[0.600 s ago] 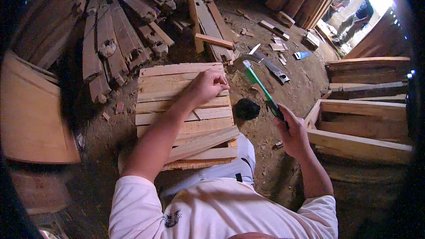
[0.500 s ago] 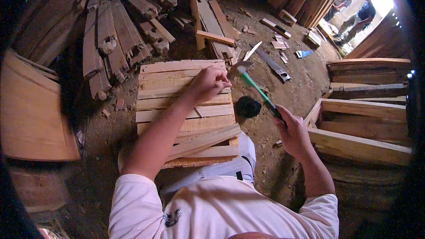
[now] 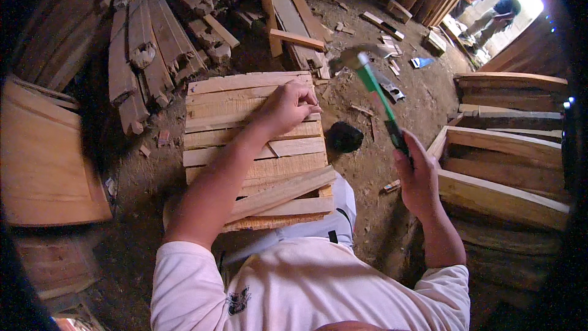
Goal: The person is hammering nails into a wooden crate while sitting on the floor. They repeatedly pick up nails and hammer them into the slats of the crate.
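A slatted wooden crate [image 3: 297,147] rests across my lap, its top made of pale narrow boards. My left hand [image 3: 288,108] lies on the crate near its far right edge, thumb and fingers pinched together. Whatever is between those fingertips is too small to make out. My right hand [image 3: 420,178] grips a hammer [image 3: 381,97] by its black handle end. The hammer has a green shaft, and its blurred head is raised beyond the crate's right side. One loose slat [image 3: 285,193] lies slantwise across the crate's near end.
Rough planks [image 3: 144,43] are piled at the far left. Wooden frames [image 3: 499,184] stand at right; a wooden panel [image 3: 49,153] is at left. On the dirt floor lie a handsaw [image 3: 392,89] and a dark rounded object [image 3: 345,137]. Two people are by the bright opening.
The hammer head has swung up and right, away from my left fingertips, as my right hand moved slightly right. My left hand stays pinched at the crate's edge.
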Tool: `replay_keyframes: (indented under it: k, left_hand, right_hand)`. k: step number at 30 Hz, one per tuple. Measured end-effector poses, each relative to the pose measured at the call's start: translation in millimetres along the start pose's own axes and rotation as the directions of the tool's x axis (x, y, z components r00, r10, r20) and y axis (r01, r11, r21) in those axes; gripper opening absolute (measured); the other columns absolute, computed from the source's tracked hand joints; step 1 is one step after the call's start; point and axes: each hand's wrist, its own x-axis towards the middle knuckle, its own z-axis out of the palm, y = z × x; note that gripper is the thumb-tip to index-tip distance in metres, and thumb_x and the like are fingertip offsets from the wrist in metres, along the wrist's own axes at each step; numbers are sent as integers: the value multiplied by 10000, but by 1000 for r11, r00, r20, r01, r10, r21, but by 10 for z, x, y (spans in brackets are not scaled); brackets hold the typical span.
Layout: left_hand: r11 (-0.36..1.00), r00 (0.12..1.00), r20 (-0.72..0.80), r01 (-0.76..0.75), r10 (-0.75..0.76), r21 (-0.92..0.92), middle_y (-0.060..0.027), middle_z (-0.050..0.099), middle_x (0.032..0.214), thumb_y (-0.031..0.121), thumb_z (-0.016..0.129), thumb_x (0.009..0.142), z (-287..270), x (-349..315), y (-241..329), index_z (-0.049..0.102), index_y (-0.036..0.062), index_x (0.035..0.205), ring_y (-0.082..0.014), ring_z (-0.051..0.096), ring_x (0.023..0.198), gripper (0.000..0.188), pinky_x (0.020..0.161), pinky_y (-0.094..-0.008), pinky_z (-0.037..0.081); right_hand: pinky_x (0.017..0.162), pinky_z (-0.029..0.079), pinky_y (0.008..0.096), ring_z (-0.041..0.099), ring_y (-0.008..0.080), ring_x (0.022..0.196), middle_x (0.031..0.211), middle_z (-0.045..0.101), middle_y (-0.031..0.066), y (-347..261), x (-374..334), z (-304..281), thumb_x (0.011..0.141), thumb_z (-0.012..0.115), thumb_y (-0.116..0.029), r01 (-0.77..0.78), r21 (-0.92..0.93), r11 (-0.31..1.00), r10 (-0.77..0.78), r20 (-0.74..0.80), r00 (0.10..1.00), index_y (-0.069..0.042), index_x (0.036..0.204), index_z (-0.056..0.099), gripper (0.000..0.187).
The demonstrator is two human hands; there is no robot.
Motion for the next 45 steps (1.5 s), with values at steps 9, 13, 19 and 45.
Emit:
replay_keyframes:
  k: [9,13,19,45]
  left_hand:
    - [997,997,48,58,-55,-57,-96,678,904,140,826,874,-20,-9,18,702,9,847,-195,653,878,183,796,-355,515]
    - [997,997,57,56,-53,-53,-91,689,889,127,821,873,-29,5,71,698,3,839,-188,654,864,178,796,-353,516]
    - [990,994,70,97,-90,-101,-91,686,877,110,815,874,-10,7,-17,694,-1,835,-184,650,848,169,796,-345,516]
    - [987,986,28,-162,162,16,-95,693,948,130,846,845,-72,13,-55,696,14,843,-206,666,909,189,835,-347,533]
  right_hand:
    - [706,533,434,666,370,756,887,685,208,-62,1,-35,1001,640,-96,12,-49,999,-9,48,999,-51,1359,582,365]
    - [699,503,415,597,227,713,854,657,122,18,-34,23,1004,631,-92,2,-75,997,1,42,999,-42,1348,592,349]
    - [736,556,503,707,467,874,968,713,252,-94,-59,-6,997,653,-125,57,-79,995,-54,45,998,-82,1372,582,384]
    - [669,534,471,697,437,754,861,688,247,-62,-49,16,1001,650,-105,35,-151,988,1,234,972,-39,1338,582,350]
